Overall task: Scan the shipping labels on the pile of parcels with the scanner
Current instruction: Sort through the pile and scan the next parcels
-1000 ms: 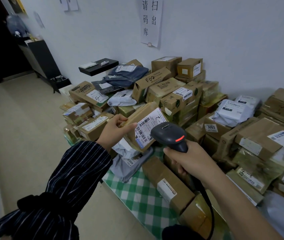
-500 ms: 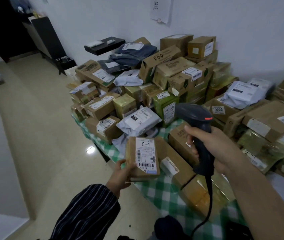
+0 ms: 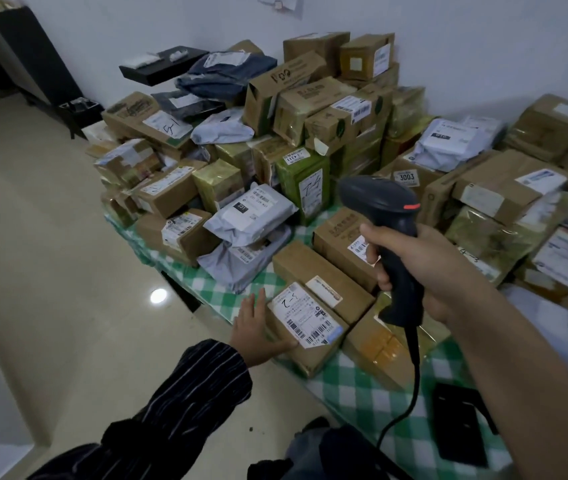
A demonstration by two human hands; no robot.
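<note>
Cardboard parcel (image 3: 306, 327) is touched by the flat left hand (image 3: 253, 327) at the tabletop's (image 3: 355, 393) near edge; scanner (image 3: 390, 216) gripped in the right hand (image 3: 428, 268); pile (image 3: 310, 133) judged mostly unscanned.

Small box (image 3: 305, 327) on the table (image 3: 355, 386) at its near edge, left hand (image 3: 254, 327) against the box's left side, long box (image 3: 313, 271) touching behind it, scanner (image 3: 376, 199) in right hand (image 3: 428, 268) above-right, pile of parcels (image 3: 310, 133) behind reaching the wall (image 3: 483, 46), flat device (image 3: 459, 424) on table nearer, far right.

Plain white wall (image 3: 483, 46) out back, shiny beige floor (image 3: 50, 237) catching a light glare (image 3: 158, 296), black cabinet (image 3: 33, 53) off far left.
</note>
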